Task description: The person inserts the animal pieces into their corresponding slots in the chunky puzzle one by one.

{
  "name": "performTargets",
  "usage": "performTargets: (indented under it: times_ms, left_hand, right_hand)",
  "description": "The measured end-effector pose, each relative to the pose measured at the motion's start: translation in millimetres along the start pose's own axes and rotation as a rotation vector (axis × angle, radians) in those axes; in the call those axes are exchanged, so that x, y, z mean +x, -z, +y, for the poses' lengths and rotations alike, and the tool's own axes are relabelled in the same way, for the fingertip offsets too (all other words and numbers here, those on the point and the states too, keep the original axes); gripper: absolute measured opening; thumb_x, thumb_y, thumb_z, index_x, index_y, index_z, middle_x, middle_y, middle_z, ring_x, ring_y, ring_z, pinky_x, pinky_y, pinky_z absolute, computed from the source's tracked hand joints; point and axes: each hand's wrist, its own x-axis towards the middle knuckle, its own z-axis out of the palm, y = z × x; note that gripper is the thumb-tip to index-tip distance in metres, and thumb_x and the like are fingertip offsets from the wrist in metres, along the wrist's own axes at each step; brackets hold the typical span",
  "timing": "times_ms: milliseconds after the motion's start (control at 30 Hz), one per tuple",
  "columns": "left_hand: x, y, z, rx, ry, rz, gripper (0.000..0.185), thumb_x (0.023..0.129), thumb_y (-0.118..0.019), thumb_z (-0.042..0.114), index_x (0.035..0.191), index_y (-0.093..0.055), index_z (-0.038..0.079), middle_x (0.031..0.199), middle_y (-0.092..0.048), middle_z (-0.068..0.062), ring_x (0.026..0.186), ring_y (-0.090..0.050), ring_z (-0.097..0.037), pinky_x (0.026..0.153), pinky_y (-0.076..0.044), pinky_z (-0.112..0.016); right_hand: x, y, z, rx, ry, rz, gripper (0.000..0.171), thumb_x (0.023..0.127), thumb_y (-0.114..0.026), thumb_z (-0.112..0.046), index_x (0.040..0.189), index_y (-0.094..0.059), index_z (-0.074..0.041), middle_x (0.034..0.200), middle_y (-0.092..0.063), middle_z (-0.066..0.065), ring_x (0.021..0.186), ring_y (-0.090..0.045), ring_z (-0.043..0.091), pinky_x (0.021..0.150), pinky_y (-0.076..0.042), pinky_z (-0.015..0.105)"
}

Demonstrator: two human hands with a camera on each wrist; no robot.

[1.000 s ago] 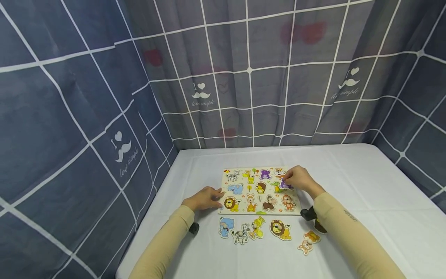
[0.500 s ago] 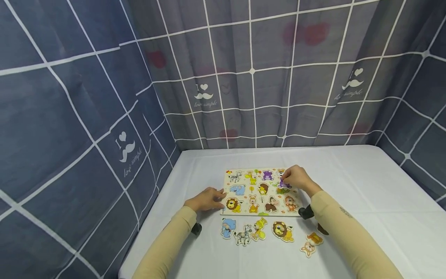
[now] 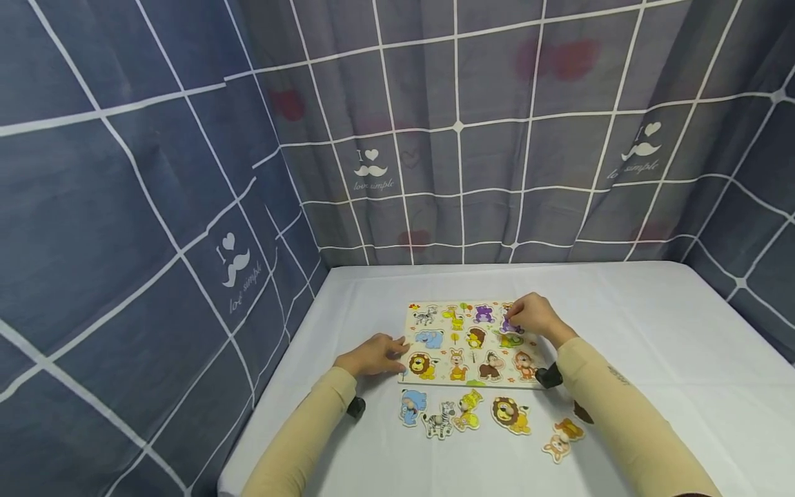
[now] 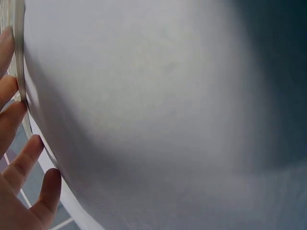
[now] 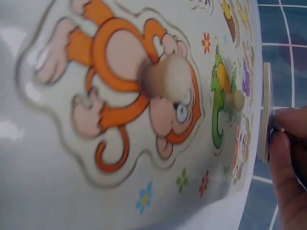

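Note:
A white wooden animal puzzle board (image 3: 444, 379) lies on the table. Between its thumb and finger, my right hand (image 3: 535, 316) pinches a purple animal puzzle piece (image 3: 511, 326) over the board's far right part. In the right wrist view this piece (image 5: 265, 112) is seen edge-on, raised off the board, its printed face mostly hidden. Below it on the board are a green crocodile piece (image 5: 219, 98) and an orange monkey piece (image 5: 117, 45), each with a round knob. My left hand (image 3: 375, 354) rests at the board's left edge, fingers extended and touching it.
In front of the board lie loose pieces: a blue elephant (image 3: 412, 407), a zebra (image 3: 439, 421), a giraffe (image 3: 468, 412), a lion (image 3: 511, 416) and an orange kangaroo (image 3: 564, 440). A brown piece (image 3: 582, 413) is partly hidden by the right sleeve. Gridded curtains (image 3: 428, 159) surround the table.
Relative to the board, my right hand has shifted slightly left and back with the purple piece, which now covers less of the crocodile. My left hand stays at the board's edge. The head view has shifted slightly.

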Motion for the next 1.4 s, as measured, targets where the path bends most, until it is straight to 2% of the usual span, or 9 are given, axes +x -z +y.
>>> performTargets:
  times_ms: [267, 533, 800, 967, 1400]
  left_hand:
    - [1.5, -0.6, -0.6, 0.008, -0.003, -0.003, 0.062, 0.086, -0.077, 0.037, 0.140, -0.057, 0.014, 0.156, -0.042, -0.003, 0.131, -0.050, -0.028, 0.115, -0.039, -0.045]
    - [1.7, -0.7, 3.3, 0.029, 0.037, -0.019, 0.062, 0.086, -0.076, 0.039, 0.141, -0.057, 0.019, 0.157, -0.042, 0.004, 0.135, -0.046, -0.027, 0.119, -0.034, -0.045]
    - [1.1, -0.5, 0.0, 0.032, 0.020, -0.008, 0.061, 0.086, -0.077, 0.038, 0.140, -0.057, 0.016, 0.156, -0.042, 0.000, 0.136, -0.047, -0.029, 0.118, -0.036, -0.046]
    - [3.1, -0.9, -2.1, 0.019, -0.004, -0.003, 0.062, 0.086, -0.077, 0.038, 0.140, -0.057, 0.015, 0.156, -0.042, -0.003, 0.138, -0.046, -0.031, 0.118, -0.036, -0.047]
    - [-0.1, 1.3, -2.1, 0.018, 0.013, -0.018, 0.062, 0.086, -0.077, 0.036, 0.141, -0.056, 0.015, 0.156, -0.043, -0.001, 0.141, -0.043, -0.033, 0.121, -0.033, -0.047]
  right_hand:
    - [10, -11, 1, 0.046, 0.038, 0.006, 0.010, 0.082, -0.069, -0.002, 0.087, -0.078, -0.001, 0.100, -0.075, 0.019, 0.074, -0.062, 0.016, 0.063, -0.052, 0.026]
    - [19, -17, 0, 0.043, 0.050, 0.007, 0.010, 0.083, -0.069, -0.001, 0.088, -0.078, -0.001, 0.090, -0.076, 0.014, 0.071, -0.062, 0.015, 0.063, -0.052, 0.026]
    - [28, -25, -8, 0.069, 0.015, -0.012, 0.012, 0.086, -0.069, -0.003, 0.092, -0.078, 0.001, 0.093, -0.076, 0.015, 0.075, -0.063, 0.017, 0.065, -0.053, 0.026]
    - [31, -27, -11, 0.062, -0.006, 0.002, 0.013, 0.085, -0.068, -0.002, 0.094, -0.077, 0.002, 0.089, -0.075, 0.014, 0.074, -0.063, 0.017, 0.065, -0.053, 0.027]
    - [46, -37, -16, 0.069, -0.018, -0.033, 0.011, 0.086, -0.068, -0.001, 0.092, -0.076, 0.002, 0.088, -0.074, 0.014, 0.072, -0.062, 0.016, 0.062, -0.051, 0.024]
